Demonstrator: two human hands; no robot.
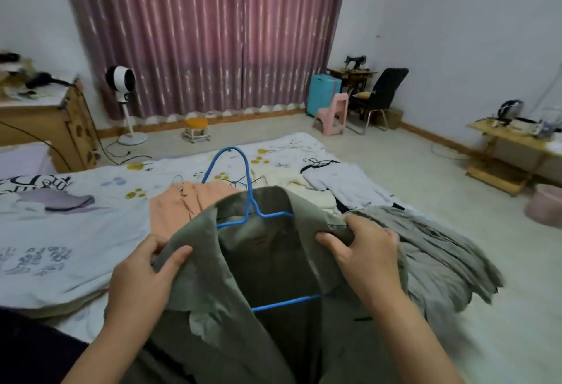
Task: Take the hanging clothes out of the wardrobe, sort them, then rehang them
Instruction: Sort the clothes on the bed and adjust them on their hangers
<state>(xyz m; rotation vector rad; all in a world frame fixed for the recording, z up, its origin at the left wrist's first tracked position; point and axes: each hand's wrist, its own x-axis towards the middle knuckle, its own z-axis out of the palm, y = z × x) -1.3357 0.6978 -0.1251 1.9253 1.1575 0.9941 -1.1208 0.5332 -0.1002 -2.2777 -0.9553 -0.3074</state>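
Note:
I hold an olive-green jacket (264,265) up in front of me over the bed (76,231). A blue wire hanger (243,189) sits inside its collar, hook pointing up. My left hand (143,280) grips the left lapel and shoulder. My right hand (365,256) grips the right shoulder. On the bed behind lie a peach garment (179,204), a cream garment (292,186), a white garment (349,183) with a black hanger, and a grey pleated garment (431,250) at the right edge. The wardrobe is not in view.
Pink curtains (206,34) cover the far wall. A white fan (121,95) and wooden cabinet (48,122) stand at the left. A small stool (196,128), a blue suitcase (322,92), a pink chair (334,116), a black chair (383,95) and a low wooden table (514,152) stand on the floor.

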